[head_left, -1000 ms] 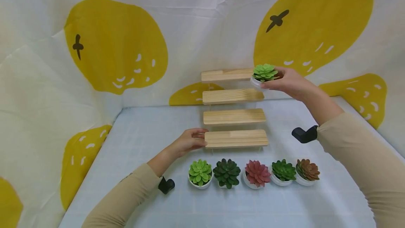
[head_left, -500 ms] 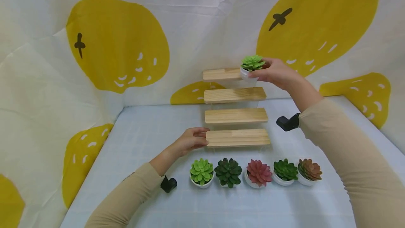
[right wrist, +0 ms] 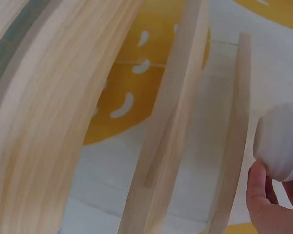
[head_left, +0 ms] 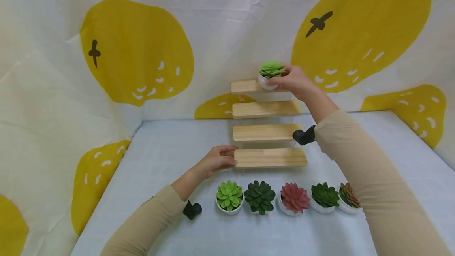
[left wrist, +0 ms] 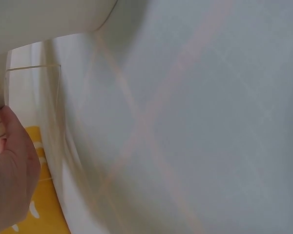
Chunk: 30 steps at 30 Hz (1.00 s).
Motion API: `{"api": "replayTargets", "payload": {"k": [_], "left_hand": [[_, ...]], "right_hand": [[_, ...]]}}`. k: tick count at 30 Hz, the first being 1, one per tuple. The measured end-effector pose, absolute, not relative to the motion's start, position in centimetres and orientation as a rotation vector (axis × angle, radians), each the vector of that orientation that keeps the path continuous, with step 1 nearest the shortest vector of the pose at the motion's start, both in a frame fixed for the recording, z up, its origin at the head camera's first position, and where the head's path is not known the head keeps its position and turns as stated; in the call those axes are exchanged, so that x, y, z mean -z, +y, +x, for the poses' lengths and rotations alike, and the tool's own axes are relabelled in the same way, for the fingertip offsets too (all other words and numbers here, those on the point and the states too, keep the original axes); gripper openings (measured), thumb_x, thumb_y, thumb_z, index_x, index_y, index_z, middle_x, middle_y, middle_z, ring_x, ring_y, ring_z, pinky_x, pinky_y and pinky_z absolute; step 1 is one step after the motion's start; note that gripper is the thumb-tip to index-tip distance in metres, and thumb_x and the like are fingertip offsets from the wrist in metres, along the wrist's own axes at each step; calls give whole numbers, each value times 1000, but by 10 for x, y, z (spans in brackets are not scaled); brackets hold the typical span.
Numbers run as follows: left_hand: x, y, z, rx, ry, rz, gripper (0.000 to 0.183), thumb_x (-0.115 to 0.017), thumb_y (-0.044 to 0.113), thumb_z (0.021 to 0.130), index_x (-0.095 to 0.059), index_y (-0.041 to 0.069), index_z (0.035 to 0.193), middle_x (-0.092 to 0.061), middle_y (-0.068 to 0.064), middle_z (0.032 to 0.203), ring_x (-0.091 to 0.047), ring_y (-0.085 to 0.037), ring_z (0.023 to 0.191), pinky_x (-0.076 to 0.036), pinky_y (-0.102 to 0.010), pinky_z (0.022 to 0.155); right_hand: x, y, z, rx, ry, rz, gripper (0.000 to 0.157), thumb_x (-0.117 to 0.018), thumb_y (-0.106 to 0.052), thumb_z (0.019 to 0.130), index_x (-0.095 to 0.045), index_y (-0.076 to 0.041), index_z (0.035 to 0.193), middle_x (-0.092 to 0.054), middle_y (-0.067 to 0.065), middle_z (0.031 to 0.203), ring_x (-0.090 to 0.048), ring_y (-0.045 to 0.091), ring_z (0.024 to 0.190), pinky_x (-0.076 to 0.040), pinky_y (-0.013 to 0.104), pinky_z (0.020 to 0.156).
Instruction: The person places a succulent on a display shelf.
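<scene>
My right hand (head_left: 295,80) grips a light green succulent in a white pot (head_left: 267,83) by its right side, close over the top wooden shelf (head_left: 244,86). In the right wrist view, a small gap shows between the base of the white pot (right wrist: 281,141) and that shelf. My left hand (head_left: 217,159) pinches the left end of the lowest shelf (head_left: 270,158) between thumb and fingers. The stand has several wooden shelves rising like steps, on thin clear supports. At the left wrist view's edge, the left hand (left wrist: 14,165) appears on the shelf end.
In front of the stand, several potted succulents line the table: light green (head_left: 229,196), dark green (head_left: 260,197), red (head_left: 294,198), green (head_left: 325,196) and brown (head_left: 349,196). The right sleeve partly covers the brown one. A lemon-print cloth (head_left: 220,31) hangs behind.
My right hand has carried the light green succulent leftward, from the top shelf's right end to over its middle. My left hand keeps its hold on the lowest shelf.
</scene>
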<state>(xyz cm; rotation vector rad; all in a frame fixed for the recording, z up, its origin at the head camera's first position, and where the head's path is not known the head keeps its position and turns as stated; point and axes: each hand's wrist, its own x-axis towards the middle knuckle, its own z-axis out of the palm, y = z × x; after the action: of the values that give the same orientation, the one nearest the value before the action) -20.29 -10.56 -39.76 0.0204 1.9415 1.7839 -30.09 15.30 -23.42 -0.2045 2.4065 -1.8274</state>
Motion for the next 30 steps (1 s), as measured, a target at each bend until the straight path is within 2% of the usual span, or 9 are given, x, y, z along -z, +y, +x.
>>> {"api": "replayTargets", "payload": {"k": [6, 10, 22, 30], "left_hand": [[397, -105, -200, -1790, 1950, 21, 50, -65, -6, 81, -51, -1, 129, -55, -19, 118, -59, -22, 95, -52, -32, 84], [396, -105, -200, -1787, 1941, 31, 51, -65, -5, 81, -51, -2, 130, -54, -20, 120, -59, -22, 96, -52, -32, 85], [396, -105, -200, -1795, 1932, 25, 51, -65, -5, 82, -50, -2, 130, -53, -20, 121, -58, -22, 97, -52, -33, 85], [398, -104, -201, -1794, 1931, 12, 50, -65, -6, 81, -52, 0, 129, -54, -20, 120, -59, -22, 96, -52, -32, 84]], "right_hand": [[236, 145, -305, 1803, 2457, -193, 53, -73, -10, 80, -50, -2, 127, -52, 6, 103, -55, 13, 83, -46, 40, 93], [236, 143, -306, 1809, 2443, -184, 52, -71, -8, 80, -49, -1, 127, -52, 7, 104, -54, 13, 84, -44, 43, 96], [233, 137, -308, 1829, 2400, -126, 56, -70, -8, 81, -46, -3, 132, -50, 7, 110, -53, 14, 91, -46, 35, 93], [234, 137, -307, 1906, 2358, -122, 61, -72, -8, 80, -45, -4, 135, -51, 6, 103, -56, 11, 82, -50, 28, 83]]}}
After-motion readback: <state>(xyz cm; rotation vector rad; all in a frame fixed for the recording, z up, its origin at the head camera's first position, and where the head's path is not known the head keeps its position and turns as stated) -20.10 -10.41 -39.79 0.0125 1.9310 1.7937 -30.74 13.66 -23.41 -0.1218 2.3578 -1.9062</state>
